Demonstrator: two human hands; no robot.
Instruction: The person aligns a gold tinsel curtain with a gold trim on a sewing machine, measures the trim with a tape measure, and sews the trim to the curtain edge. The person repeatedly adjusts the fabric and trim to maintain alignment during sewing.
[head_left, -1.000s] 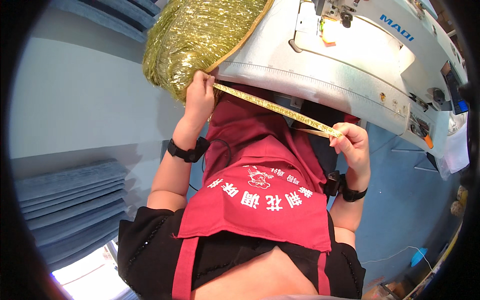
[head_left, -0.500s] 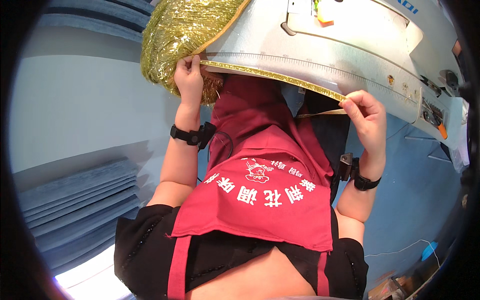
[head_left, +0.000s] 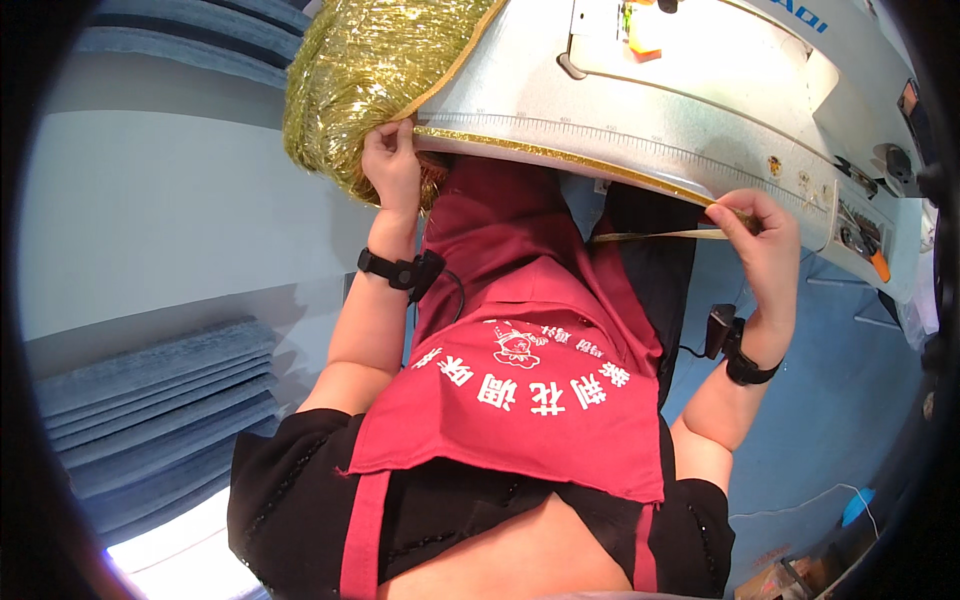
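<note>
A narrow glittery gold ribbon [head_left: 560,155] is stretched along the near edge of the pale sewing machine table [head_left: 520,75]. At its left end my left hand [head_left: 393,170] is closed in a pinch, right by the gold braided edge of a large bundle of gold tinsel fringe [head_left: 365,60]. My right hand [head_left: 765,235] pinches the ribbon near the table's right part. From there a loose length runs back leftward under the table edge, over my lap. The bundle hides part of the table's left end.
A printed ruler scale [head_left: 640,135] runs along the table near its front edge. Toward the back lies a small orange piece [head_left: 645,42] by the machine bed. An orange-handled tool [head_left: 878,264] sits in a tray at the right end. Blue pleated fabric [head_left: 160,400] lies at the left.
Both hands have shifted a little to the right with the ribbon between them. The ribbon has turned, showing a thinner edge toward its right end.
</note>
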